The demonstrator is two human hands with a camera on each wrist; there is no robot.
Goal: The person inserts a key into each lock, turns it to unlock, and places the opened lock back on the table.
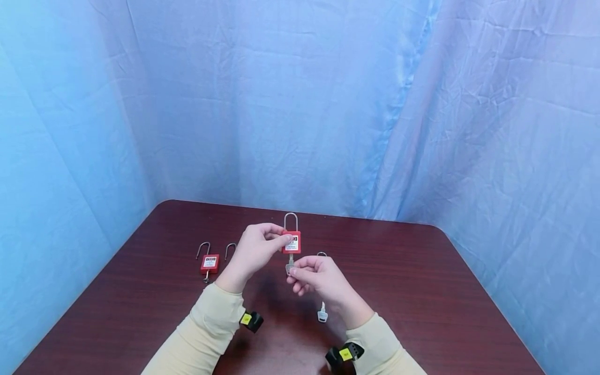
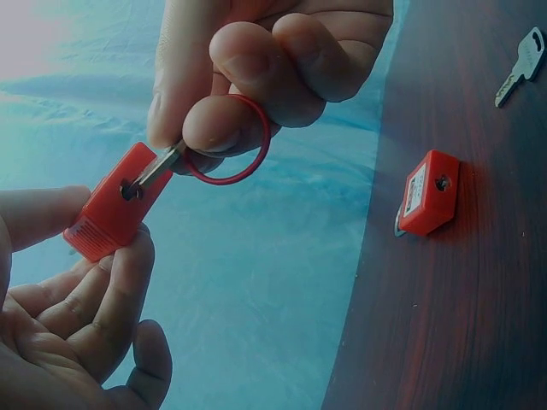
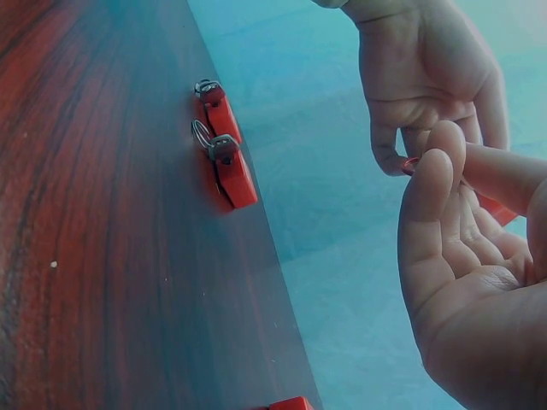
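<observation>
Right now the left hand (image 1: 255, 252) is pinching a red padlock (image 1: 291, 242) by its body, holding it upright above the table (image 1: 422, 291) with the shackle pointing up and the keyhole facing down. Directly beneath it, the right hand (image 1: 319, 278) is gripping a key (image 1: 289, 266) between thumb and fingertips; the key's long axis is running straight up into the keyhole, in line with the lock's own length. In the left wrist view the key blade (image 2: 158, 168) is sitting in the keyhole, and a red ring (image 2: 248, 149) is hanging from the key around a finger. How deep the blade is reaching cannot be told.

Counting locks, three red padlocks are showing: the held one and two lying side by side at the left (image 1: 209, 263); the second of those is mostly hidden behind the left hand. A spare key (image 1: 322, 314) is lying on the table near the right wrist.
</observation>
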